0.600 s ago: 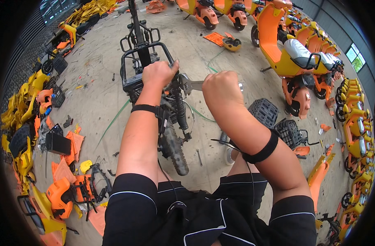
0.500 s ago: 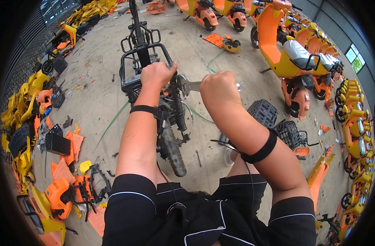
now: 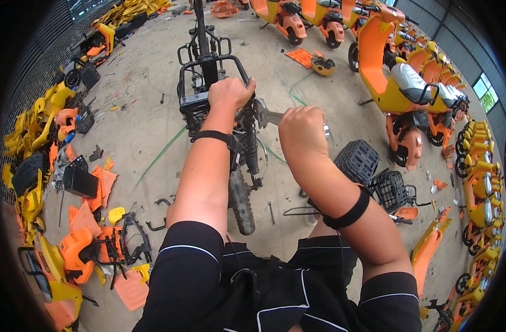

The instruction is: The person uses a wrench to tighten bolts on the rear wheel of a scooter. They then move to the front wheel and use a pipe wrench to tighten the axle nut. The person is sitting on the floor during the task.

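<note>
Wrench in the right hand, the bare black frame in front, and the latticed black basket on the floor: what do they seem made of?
Wrench: probably steel, bare or plated; it has a silvery-grey metallic sheen.
Frame: likely metal, painted or coated black; slim bent tubes suggest it.
Basket: probably moulded plastic, dull black; its thick, regular lattice suggests it.

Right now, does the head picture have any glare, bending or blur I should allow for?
Head view: the ribbed grey wall curves toward the black rim; the head view shows bright highlights on the shiny silver scooter seat; light in the head view is soft, and the silver metal wrench in the bare right hand looks fairly sharp.
</note>
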Demonstrator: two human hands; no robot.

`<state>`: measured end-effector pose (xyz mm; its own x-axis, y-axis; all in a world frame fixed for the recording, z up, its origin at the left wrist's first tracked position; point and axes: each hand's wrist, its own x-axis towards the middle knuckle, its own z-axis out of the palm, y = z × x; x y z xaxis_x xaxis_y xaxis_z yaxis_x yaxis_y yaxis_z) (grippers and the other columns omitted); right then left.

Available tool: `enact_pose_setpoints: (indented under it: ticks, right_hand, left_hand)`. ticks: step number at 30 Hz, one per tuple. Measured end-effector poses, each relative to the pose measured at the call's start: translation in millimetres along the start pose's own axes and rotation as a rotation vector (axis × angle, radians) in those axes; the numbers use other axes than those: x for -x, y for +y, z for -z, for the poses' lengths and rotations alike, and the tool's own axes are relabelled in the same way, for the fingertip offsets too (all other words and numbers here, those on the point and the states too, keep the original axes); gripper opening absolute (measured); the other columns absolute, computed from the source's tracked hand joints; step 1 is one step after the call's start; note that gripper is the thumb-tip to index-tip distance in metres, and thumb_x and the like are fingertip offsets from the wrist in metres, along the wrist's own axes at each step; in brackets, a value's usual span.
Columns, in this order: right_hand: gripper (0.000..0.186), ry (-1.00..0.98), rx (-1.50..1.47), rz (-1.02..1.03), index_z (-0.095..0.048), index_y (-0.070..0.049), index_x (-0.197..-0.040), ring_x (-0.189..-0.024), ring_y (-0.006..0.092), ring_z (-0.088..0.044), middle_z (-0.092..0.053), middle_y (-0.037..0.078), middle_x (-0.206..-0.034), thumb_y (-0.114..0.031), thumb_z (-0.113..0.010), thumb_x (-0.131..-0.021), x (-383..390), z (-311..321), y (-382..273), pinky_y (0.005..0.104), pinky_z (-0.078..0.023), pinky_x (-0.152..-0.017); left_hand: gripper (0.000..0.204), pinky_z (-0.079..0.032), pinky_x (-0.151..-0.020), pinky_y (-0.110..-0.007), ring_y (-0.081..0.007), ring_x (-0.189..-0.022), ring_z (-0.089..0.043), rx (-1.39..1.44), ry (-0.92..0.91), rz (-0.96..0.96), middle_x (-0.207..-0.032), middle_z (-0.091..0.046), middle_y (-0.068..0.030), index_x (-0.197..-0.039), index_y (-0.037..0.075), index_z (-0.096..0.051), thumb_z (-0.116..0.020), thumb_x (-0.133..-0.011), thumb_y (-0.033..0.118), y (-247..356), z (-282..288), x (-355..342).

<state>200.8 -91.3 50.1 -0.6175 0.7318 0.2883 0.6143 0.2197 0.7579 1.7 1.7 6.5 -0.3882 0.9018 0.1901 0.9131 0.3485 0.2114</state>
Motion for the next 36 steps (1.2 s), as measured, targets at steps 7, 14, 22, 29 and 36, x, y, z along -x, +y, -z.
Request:
enact_pose_setpoints:
  ticks: [7,14,22,29,36]
  right_hand:
    - [0.023,-0.048,-0.022,-0.026,-0.067,-0.004,-0.093,-0.071,0.0238,-0.059,-0.062,0.009,-0.078,-0.022,-0.054,-0.088,2.8,-1.4,-9.6,0.039,-0.042,-0.059]
    - [0.014,0.042,0.048,-0.087,-0.065,-0.007,-0.087,-0.071,0.0197,-0.058,-0.062,0.005,-0.075,-0.019,-0.056,-0.084,10.9,7.0,-15.0,0.0357,-0.04,-0.061]
    - [0.011,-0.041,-0.202,-0.321,-0.06,-0.012,-0.084,-0.073,0.0158,-0.054,-0.053,0.001,-0.074,-0.017,-0.051,-0.089,84.2,-38.9,-75.5,0.0338,-0.043,-0.063]
    - [0.016,-0.514,-1.098,-0.016,-0.056,0.001,-0.089,-0.061,0.0364,-0.068,-0.067,0.02,-0.07,-0.014,-0.058,-0.084,186.9,-104.0,-151.3,0.0505,-0.055,-0.059]
    - [0.026,-0.729,-1.746,-0.248,-0.064,0.006,-0.079,-0.068,0.0394,-0.067,-0.067,0.025,-0.075,-0.02,-0.065,-0.073,137.2,-144.2,-96.9,0.0461,-0.053,-0.066]
  left_hand:
    - [0.065,-0.055,-0.08,-0.047,-0.0382,-0.092,-0.069,0.014,0.104,-0.054,-0.094,-0.072,-0.0185,-0.092,0.006,-0.076,-0.039,-0.093,0.06,-2.6,-3.6,-3.6]
    - [0.061,-0.056,-0.081,-0.046,-0.0373,-0.091,-0.07,0.027,0.097,-0.004,-0.094,-0.073,-0.0175,-0.089,0.007,-0.076,-0.041,-0.092,0.057,-5.0,-6.8,-3.7]
    - [0.063,-0.055,-0.084,-0.047,-0.0379,-0.093,-0.069,0.028,0.081,-0.007,-0.096,-0.072,-0.0196,-0.094,0.006,-0.076,-0.04,-0.092,0.057,0.8,-8.5,-6.0]
    - [0.066,-0.054,-0.085,-0.047,-0.0376,-0.094,-0.069,0.032,0.102,-0.017,-0.095,-0.072,-0.02,-0.092,0.006,-0.076,-0.038,-0.093,0.06,1.7,-13.5,-17.5]
    - [0.066,-0.055,-0.082,-0.045,-0.0359,-0.095,-0.07,0.002,0.13,0.029,-0.091,-0.074,-0.0156,-0.093,0.008,-0.077,-0.04,-0.09,0.063,1.0,-15.8,-16.7]
